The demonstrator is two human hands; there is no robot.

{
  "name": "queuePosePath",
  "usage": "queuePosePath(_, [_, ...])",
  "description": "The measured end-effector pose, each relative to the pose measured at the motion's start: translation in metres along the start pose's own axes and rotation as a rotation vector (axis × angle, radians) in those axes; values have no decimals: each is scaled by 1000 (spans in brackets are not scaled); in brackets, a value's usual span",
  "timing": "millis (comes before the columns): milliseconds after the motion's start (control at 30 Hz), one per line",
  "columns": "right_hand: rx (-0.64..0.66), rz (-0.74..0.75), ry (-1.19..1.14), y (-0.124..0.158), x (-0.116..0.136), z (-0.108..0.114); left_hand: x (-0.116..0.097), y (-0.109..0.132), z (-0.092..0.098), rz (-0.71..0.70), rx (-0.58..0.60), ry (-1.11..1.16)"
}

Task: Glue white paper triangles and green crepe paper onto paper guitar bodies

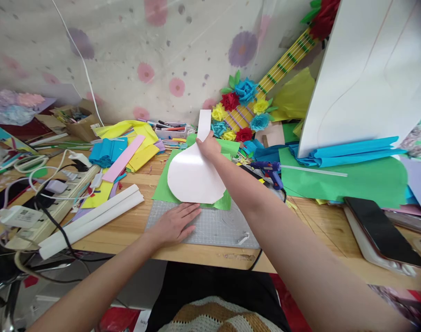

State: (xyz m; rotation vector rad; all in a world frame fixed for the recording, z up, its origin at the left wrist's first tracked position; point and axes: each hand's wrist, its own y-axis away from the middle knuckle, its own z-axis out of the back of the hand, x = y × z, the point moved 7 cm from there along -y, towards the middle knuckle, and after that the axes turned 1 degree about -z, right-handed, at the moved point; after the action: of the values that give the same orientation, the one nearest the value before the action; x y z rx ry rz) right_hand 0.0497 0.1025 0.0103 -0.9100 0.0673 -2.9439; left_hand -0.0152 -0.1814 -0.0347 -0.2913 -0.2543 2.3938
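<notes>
A white round-bodied cutout with a narrow neck (195, 177) lies over green crepe paper (162, 184). Beneath them is a grey gridded cutting mat (210, 228). My right hand (209, 146) is at the base of the neck, its fingers closed around the cutout's edge there. Flat on the mat, my left hand (177, 223) has its fingers spread, the fingertips near the cutout's bottom edge. A small white scrap (243, 238) rests on the mat at the right.
A blue glue gun (271, 171) lies right of the mat. A paper-flower guitar (241, 115) leans at the back. At left are a white roll (93, 221) and a cabled power strip (54, 214). A phone (383, 230) lies at right.
</notes>
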Motion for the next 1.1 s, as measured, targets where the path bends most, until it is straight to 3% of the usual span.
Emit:
queuePosePath(433, [-63,22,30,-9,2,11,3,-5,-3,-29,16,-6])
queuePosePath(800, [26,26,83,-8,2,-9,4,-6,-2,-38,-30,29])
queuePosePath(1100, [6,-15,89,-9,-7,-11,3,-6,2,-70,-42,75])
